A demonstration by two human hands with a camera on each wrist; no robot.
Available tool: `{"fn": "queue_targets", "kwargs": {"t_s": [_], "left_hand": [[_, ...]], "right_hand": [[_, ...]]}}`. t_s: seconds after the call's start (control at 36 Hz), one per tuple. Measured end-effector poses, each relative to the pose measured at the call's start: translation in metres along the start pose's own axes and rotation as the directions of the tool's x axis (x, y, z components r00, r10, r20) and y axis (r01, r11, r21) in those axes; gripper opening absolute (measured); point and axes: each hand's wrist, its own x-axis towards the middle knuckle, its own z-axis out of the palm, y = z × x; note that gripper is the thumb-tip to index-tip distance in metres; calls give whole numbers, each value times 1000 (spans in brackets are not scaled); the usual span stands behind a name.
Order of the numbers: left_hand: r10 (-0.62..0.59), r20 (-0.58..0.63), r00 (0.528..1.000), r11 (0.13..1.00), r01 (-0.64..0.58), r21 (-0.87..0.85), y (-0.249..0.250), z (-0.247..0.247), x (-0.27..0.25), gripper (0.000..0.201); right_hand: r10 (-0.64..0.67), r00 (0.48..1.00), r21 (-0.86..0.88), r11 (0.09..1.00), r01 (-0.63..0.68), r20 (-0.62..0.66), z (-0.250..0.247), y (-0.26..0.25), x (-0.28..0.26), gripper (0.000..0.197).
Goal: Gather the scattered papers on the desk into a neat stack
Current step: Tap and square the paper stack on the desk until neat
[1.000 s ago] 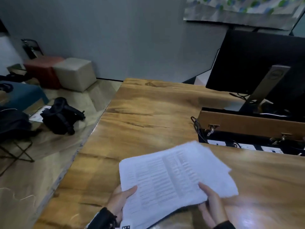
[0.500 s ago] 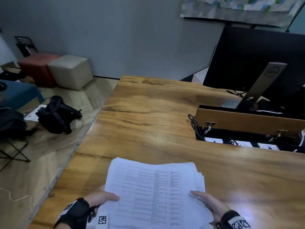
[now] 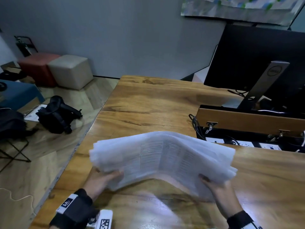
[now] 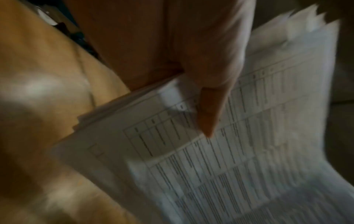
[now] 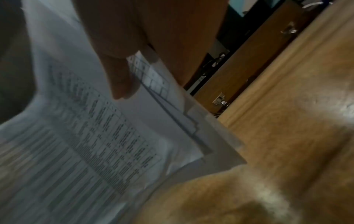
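Observation:
A sheaf of white printed papers point(image 3: 165, 156) is held above the wooden desk point(image 3: 148, 103), bowed upward in the middle and blurred by motion. My left hand point(image 3: 102, 179) grips its left edge, thumb on top of the printed table point(image 4: 208, 112). My right hand point(image 3: 216, 185) grips its right edge, thumb lying on the top sheet point(image 5: 122, 81). The sheet edges are uneven at the corners point(image 4: 306, 19). The fingers under the papers are hidden.
An open cable hatch with a raised wooden lid point(image 3: 247, 121) and sockets lies behind the papers on the right. A black monitor point(image 3: 264, 63) on its stand sits behind it. The desk's left edge point(image 3: 79, 146) drops to a floor with a black bag point(image 3: 56, 114).
The papers lay flat near the desk's front edge half a second ago; now both hands have lifted them and bowed them upward.

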Motion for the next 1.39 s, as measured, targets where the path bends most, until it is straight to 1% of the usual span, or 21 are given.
{"fn": "queue_targets", "kwargs": {"t_s": [0.03,0.11,0.17,0.22,0.31,0.36,0.39,0.44,0.5,0.58,0.61,0.64,0.69,0.75,0.83,0.92,1.03,1.11,1.14,1.25,1.39], "left_hand": [[15,1,1000,1000,-15,-14,5,1,2,54],[39,46,998,999,-38,-39,12,5,4,44],[39,63,997,999,-38,-24,5,3,8,71],[37,68,997,999,-35,-24,-4,1,12,84],[41,77,996,999,-40,-11,-11,0,14,86],[67,76,995,998,-66,-13,-14,2,14,87],[65,72,995,998,-65,-9,-15,4,14,85],[58,70,996,998,-57,-23,-17,6,16,81],[45,64,997,997,-41,-60,-20,3,18,86],[19,44,999,997,-16,-76,-22,1,18,93],[11,59,998,997,-7,-73,-21,2,17,95],[6,84,996,997,1,-78,-21,6,16,97],[-7,101,995,992,19,-123,-23,9,16,99],[-10,73,997,992,19,-125,-26,8,19,98],[-20,84,996,996,27,-85,-28,8,21,86],[-7,83,997,996,15,-89,-27,12,17,65],[10,72,997,993,-2,-116,-32,3,21,70],[-37,156,987,989,58,-134,-33,-1,20,84],[-48,181,982,987,74,-141,-33,-2,19,89],[-107,206,973,985,131,-109,-33,1,20,97],[-86,165,983,994,96,-56,-32,12,18,84]], "right_hand": [[-28,1000,2,1000,28,-11,-3,-2,0,30],[-71,997,11,997,71,-18,-10,-1,-2,18],[-52,998,34,998,53,-36,-14,5,-1,25],[7,1000,38,999,-7,-2,-18,14,1,53],[91,996,77,993,-92,19,-20,21,4,61],[106,994,68,992,-108,29,-18,25,5,85],[105,994,74,992,-106,27,-16,25,5,88],[93,995,92,991,-97,42,-13,28,5,78],[74,997,54,996,-75,19,-14,29,5,70],[76,997,80,994,-75,-17,-19,24,5,33],[80,997,84,993,-80,6,-19,24,5,33],[85,995,83,993,-89,50,-19,26,5,45],[94,992,78,992,-101,89,-16,28,6,83],[95,993,112,988,-103,73,-16,29,8,97],[103,991,103,988,-112,90,-14,31,9,95],[140,987,100,984,-147,79,-14,39,7,81],[177,978,42,982,-183,106,-23,40,4,85],[227,944,8,972,-236,239,-25,30,4,61],[235,933,-3,970,-243,272,-24,27,5,60],[241,937,25,967,-255,251,-19,30,14,95],[250,927,25,963,-267,280,0,33,14,74]]}}
